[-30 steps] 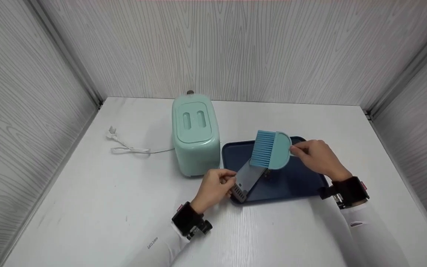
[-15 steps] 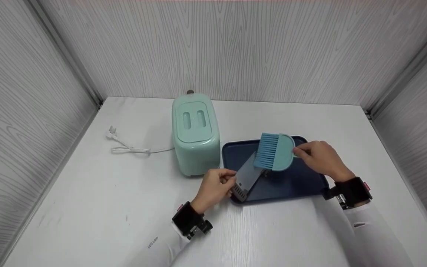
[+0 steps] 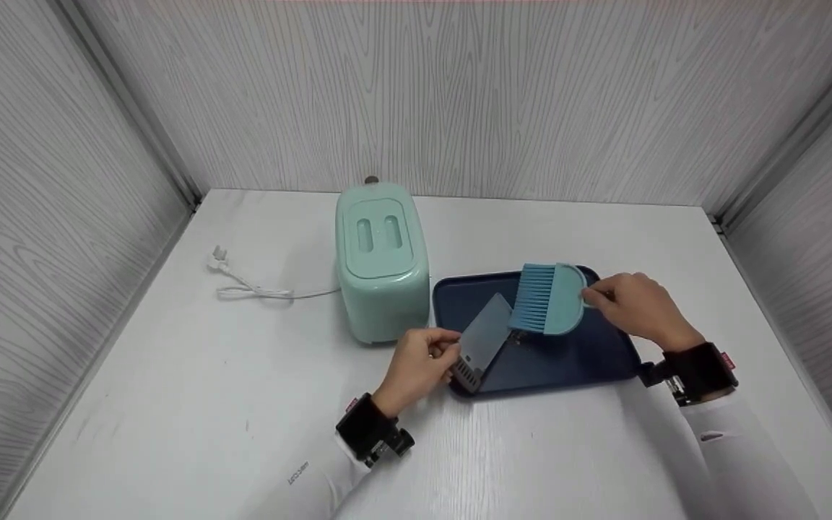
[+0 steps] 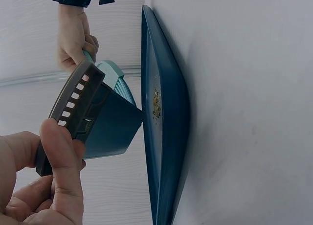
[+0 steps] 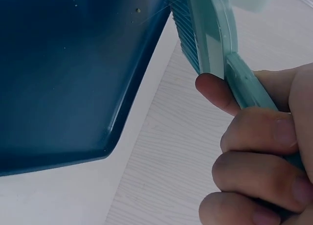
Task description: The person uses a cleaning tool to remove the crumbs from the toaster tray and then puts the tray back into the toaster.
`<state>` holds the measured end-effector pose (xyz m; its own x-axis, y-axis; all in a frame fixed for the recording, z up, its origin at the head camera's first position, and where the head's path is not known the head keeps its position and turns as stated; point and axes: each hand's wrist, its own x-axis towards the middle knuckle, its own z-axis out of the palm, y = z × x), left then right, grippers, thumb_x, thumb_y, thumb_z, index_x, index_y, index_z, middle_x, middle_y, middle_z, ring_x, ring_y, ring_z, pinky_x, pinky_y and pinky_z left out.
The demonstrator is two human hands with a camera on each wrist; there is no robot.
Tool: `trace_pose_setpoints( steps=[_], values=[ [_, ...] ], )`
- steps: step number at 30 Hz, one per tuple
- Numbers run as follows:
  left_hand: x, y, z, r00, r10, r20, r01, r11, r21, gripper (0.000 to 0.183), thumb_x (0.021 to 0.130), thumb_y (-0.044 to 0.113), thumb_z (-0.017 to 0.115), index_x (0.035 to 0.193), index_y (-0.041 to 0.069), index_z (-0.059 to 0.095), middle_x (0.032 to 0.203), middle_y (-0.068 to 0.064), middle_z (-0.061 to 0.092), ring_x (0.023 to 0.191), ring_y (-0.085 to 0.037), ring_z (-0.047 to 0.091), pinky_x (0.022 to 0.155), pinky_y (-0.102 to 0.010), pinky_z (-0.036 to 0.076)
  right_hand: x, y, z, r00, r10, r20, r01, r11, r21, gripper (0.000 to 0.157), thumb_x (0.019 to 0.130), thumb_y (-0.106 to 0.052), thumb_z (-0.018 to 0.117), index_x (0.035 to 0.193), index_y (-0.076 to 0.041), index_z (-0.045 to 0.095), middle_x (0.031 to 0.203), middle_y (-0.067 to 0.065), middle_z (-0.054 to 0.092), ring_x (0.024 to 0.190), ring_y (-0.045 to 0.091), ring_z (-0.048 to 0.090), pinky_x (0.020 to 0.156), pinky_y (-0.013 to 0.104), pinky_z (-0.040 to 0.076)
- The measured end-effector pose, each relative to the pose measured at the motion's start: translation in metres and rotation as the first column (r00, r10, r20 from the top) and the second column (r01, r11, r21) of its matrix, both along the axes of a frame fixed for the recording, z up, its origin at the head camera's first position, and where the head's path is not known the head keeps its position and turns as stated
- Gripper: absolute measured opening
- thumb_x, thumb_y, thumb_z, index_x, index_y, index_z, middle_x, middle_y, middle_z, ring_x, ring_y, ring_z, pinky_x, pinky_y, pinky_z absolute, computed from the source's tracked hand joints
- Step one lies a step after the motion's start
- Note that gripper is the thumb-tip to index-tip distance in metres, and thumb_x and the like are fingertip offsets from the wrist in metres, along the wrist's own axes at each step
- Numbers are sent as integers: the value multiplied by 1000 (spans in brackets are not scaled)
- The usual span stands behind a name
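My left hand (image 3: 416, 370) pinches the dark slotted handle of a flat scraper (image 3: 487, 334). The grey blade slants over the left part of a navy tray (image 3: 568, 370), its far end low near the tray in the left wrist view. In my right hand (image 3: 638, 307) is the handle of a small teal hand brush (image 3: 566, 302), gripped with curled fingers in the right wrist view. Its blue bristles (image 3: 534, 297) point left, close to the blade's right side. Small crumbs (image 4: 156, 103) lie on the tray, partly hidden by the brush in the head view.
A mint-green toaster (image 3: 387, 303) with a lid stands left of the tray, near my left hand. Its white cord (image 3: 257, 292) and plug (image 3: 218, 258) lie on the white table (image 3: 170, 404). Grey wood-grain panels (image 3: 416, 94) enclose the back and sides.
My right hand has drawn the brush to the right and slightly down, off the scraper's blade, leaving more of the blade visible. My left hand and the scraper stay put.
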<state>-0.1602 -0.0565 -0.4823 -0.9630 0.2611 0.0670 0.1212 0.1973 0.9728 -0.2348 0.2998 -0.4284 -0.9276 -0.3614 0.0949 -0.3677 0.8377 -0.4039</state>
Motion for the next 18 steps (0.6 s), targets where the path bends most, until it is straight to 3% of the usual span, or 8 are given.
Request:
trace_pose_setpoints(
  steps=[5, 12, 15, 18],
  values=[
    [0, 1, -1, 1000, 1, -6, -1, 1000, -3, 21, 97, 0, 65, 116, -8, 73, 85, -5, 68, 59, -9, 60, 53, -22, 56, 1, 1, 4, 1000, -7, -9, 7, 999, 34, 25, 104, -21, 63, 95, -6, 80, 59, -4, 49, 54, 13, 42, 52, 29, 32],
    [3, -1, 1, 999, -17, -27, 16, 999, -33, 23, 100, 1, 62, 119, -6, 73, 87, -7, 70, 62, -22, 65, 55, -22, 55, 2, 5, 5, 999, -28, -40, 31, 997, 66, 27, 103, -20, 64, 110, 1, 79, 84, 9, 75, 59, 15, 50, 54, 30, 39],
    [3, -1, 1, 1000, -11, -23, 10, 999, -32, 24, 99, 2, 63, 119, -6, 73, 87, -7, 70, 64, -25, 67, 55, -22, 55, 1, 8, 6, 999, -35, -27, 37, 998, 49, 28, 103, -20, 63, 110, 1, 79, 71, 4, 67, 56, 15, 45, 52, 30, 34],
    [2, -1, 1, 1000, -3, -22, 2, 999, -34, 24, 99, 2, 63, 119, -6, 73, 88, -7, 70, 63, -21, 65, 55, -22, 55, 1, 11, 7, 999, -44, -22, 44, 999, 10, 27, 104, -21, 62, 107, -2, 81, 59, -5, 48, 53, 13, 38, 50, 27, 28]
  ],
)
